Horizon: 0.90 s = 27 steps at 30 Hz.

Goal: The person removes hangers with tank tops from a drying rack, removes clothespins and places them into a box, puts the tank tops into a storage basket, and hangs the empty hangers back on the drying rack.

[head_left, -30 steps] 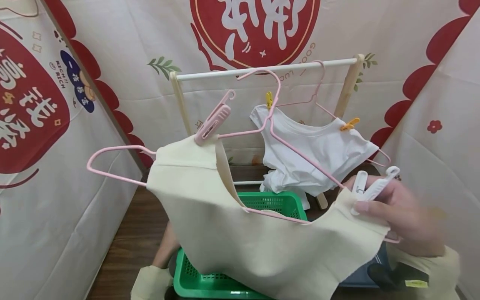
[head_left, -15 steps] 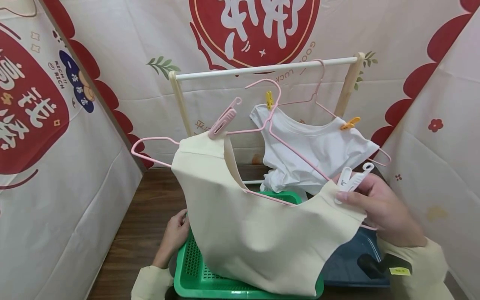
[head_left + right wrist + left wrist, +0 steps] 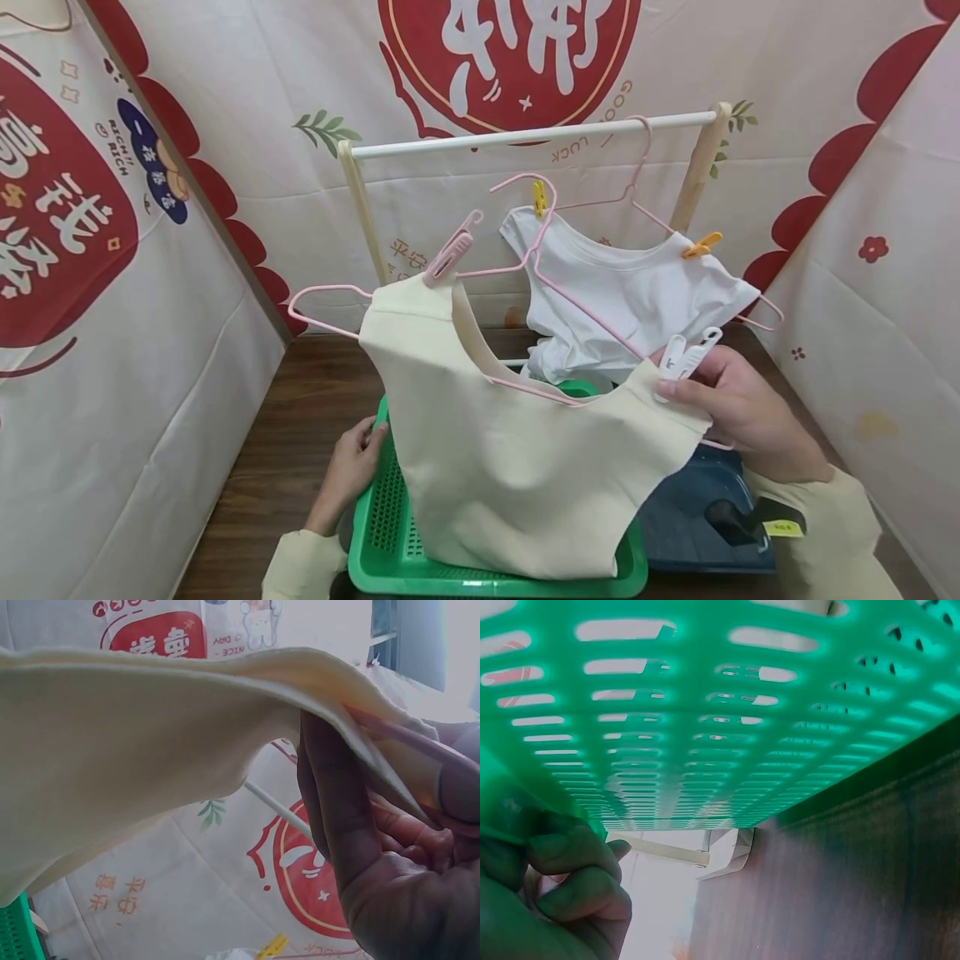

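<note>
A cream sleeveless top (image 3: 517, 467) hangs tilted on a pink hanger (image 3: 592, 317), its right side lower. On its left shoulder sits a pink clothespin (image 3: 448, 258). A white clothespin (image 3: 684, 362) stands at the right shoulder, where my right hand (image 3: 742, 412) pinches cloth and hanger together. The right wrist view has the thumb and fingers (image 3: 341, 802) on either side of the cream cloth (image 3: 150, 735). My left hand (image 3: 351, 471) grips the left rim of a green basket (image 3: 366, 546); the left wrist view shows curled fingers (image 3: 585, 877) at its perforated wall (image 3: 690, 697).
Behind, a rack with a white rail (image 3: 525, 142) bears another pink hanger (image 3: 637, 158) with a white top (image 3: 622, 292), fixed by yellow clothespins (image 3: 701, 246). A dark blue tray (image 3: 682, 517) lies right of the basket. Printed cloth walls (image 3: 187, 333) enclose the brown table (image 3: 300, 400).
My right hand has brought the hanger and cream top left and slightly down, nearer the basket. My left hand, earlier partly hidden behind the top, now shows at the basket's left rim.
</note>
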Each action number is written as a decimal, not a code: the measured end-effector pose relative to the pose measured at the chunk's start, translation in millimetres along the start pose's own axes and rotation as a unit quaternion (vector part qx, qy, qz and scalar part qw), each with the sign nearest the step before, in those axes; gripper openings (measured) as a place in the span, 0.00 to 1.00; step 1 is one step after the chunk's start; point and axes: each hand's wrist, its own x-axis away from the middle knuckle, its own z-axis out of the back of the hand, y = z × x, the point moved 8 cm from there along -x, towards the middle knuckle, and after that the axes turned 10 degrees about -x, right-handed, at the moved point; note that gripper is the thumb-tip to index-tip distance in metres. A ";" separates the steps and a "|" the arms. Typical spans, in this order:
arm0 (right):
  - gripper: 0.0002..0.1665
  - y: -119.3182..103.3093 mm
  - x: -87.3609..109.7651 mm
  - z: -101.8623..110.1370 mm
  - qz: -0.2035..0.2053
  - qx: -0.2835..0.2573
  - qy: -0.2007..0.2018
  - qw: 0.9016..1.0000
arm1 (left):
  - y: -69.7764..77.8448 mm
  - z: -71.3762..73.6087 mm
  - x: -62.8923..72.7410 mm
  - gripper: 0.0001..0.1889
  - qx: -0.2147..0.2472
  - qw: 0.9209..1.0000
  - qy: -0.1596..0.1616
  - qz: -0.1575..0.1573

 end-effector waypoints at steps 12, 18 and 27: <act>0.25 18.7 -1.8 2.6 -0.047 0.076 0.037 0.995 | 0.2 -1.5 2.0 0.21 0.003 1.000 -0.004 0.012; 0.22 30.0 -4.4 -2.5 -0.071 0.093 0.021 0.993 | -0.2 -2.4 1.5 0.21 0.006 1.000 -0.005 0.015; 0.16 49.7 -7.7 -6.1 -0.083 0.104 0.011 0.991 | -2.4 -1.8 -1.1 0.20 0.008 1.000 -0.006 0.020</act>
